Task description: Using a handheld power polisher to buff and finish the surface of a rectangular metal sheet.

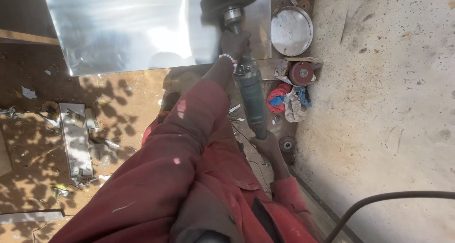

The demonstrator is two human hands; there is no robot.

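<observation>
Dusty red long sleeves [189, 143], paint-flecked; pink-white bead bracelet [228, 59] at left wrist.

harsh sunlight, dappled leaf shadows, glare on metal sheet [142, 29]

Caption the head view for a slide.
Both hands hold an angle grinder over a shiny metal sheet.

No packages, labels, signs or screens visible.
</observation>
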